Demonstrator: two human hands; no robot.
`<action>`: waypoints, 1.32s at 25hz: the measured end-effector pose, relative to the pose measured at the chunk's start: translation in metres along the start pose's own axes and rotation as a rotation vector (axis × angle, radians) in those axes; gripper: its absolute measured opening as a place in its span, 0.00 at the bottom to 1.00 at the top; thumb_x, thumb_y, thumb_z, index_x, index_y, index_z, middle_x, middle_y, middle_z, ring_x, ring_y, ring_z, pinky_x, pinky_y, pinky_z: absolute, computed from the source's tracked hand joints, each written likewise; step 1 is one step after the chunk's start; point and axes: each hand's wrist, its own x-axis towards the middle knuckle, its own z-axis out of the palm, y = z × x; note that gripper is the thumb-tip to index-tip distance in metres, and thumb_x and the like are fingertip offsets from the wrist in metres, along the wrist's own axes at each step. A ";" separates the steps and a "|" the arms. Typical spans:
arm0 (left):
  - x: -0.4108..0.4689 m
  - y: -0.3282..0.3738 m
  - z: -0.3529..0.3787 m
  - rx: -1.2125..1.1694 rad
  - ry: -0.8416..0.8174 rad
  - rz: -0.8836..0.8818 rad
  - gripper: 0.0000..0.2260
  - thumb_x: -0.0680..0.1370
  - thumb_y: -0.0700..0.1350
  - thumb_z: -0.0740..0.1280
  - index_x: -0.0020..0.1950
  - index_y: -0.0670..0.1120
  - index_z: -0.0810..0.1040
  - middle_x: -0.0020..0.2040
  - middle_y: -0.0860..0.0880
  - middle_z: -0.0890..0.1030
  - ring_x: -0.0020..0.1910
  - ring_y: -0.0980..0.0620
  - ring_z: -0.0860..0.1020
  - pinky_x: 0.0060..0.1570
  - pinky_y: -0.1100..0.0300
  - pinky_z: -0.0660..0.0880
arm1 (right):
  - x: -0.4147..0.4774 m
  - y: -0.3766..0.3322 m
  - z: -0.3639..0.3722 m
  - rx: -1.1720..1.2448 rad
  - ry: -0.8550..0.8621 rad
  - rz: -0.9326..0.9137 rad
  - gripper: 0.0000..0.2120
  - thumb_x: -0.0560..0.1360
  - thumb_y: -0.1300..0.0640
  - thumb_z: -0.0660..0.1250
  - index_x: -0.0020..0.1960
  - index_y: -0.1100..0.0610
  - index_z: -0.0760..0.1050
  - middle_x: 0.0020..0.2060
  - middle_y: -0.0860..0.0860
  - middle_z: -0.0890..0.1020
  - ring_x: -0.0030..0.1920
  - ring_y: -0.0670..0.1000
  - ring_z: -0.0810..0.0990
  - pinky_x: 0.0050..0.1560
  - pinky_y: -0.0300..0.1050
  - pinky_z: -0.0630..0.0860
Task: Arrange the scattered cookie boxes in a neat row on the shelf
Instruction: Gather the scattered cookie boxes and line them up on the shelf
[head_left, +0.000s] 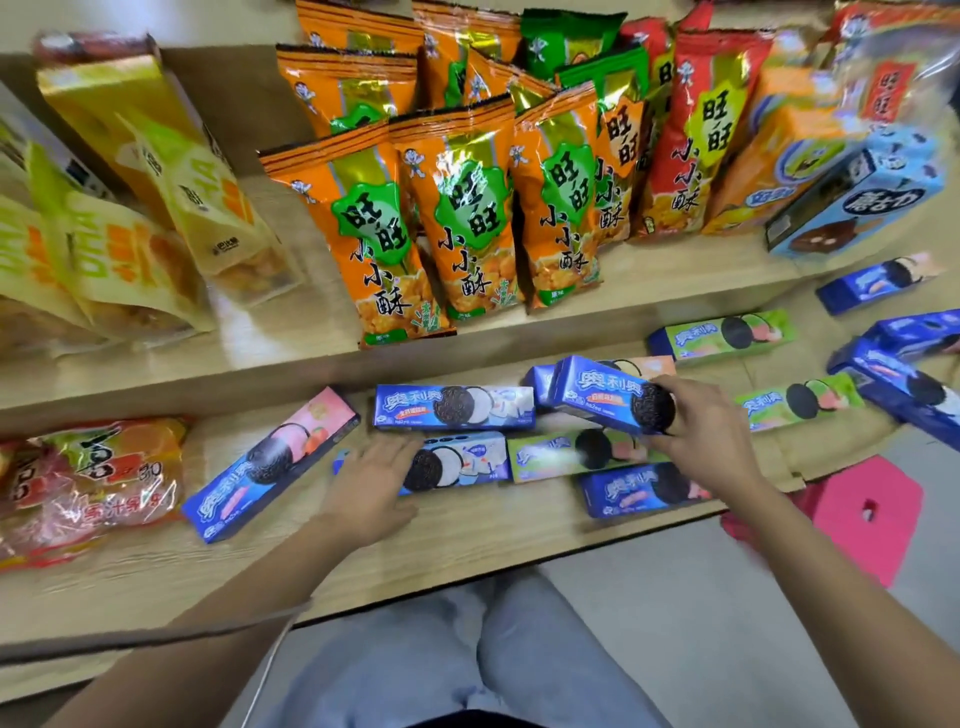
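At shelf edge (467, 551), grip (696, 431) on cookie box (597, 392)

Both forearms are bare, with no sleeves, watch or rings showing on the left hand (376, 480) or right hand (709, 434). The legs wear light grey-blue trousers (467, 654).

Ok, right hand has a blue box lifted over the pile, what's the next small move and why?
Probably lower the blue box in the right hand beside the white-ended box at the back of the lower shelf, end to end. That box already lies square to the shelf, while the held one is tilted over other boxes. The left hand rests on another box.
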 end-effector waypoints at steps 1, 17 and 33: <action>0.002 0.000 0.002 0.046 0.011 -0.007 0.35 0.62 0.47 0.73 0.67 0.43 0.68 0.64 0.43 0.75 0.64 0.42 0.71 0.59 0.46 0.70 | 0.013 0.005 -0.001 -0.031 -0.010 -0.022 0.32 0.57 0.53 0.79 0.59 0.49 0.73 0.52 0.54 0.82 0.54 0.62 0.75 0.51 0.57 0.71; 0.012 0.031 0.006 -0.005 0.173 -0.091 0.28 0.56 0.39 0.74 0.56 0.41 0.76 0.51 0.42 0.82 0.49 0.41 0.80 0.48 0.49 0.77 | 0.101 0.035 0.023 -0.220 -0.197 -0.340 0.33 0.58 0.48 0.78 0.61 0.49 0.72 0.55 0.51 0.80 0.59 0.58 0.73 0.53 0.53 0.66; 0.066 0.024 -0.052 0.011 0.286 0.081 0.28 0.65 0.43 0.73 0.64 0.44 0.73 0.58 0.44 0.79 0.56 0.42 0.76 0.56 0.50 0.71 | 0.004 -0.058 0.040 0.299 -0.181 -0.198 0.15 0.72 0.57 0.67 0.58 0.60 0.74 0.53 0.56 0.80 0.54 0.57 0.77 0.55 0.47 0.70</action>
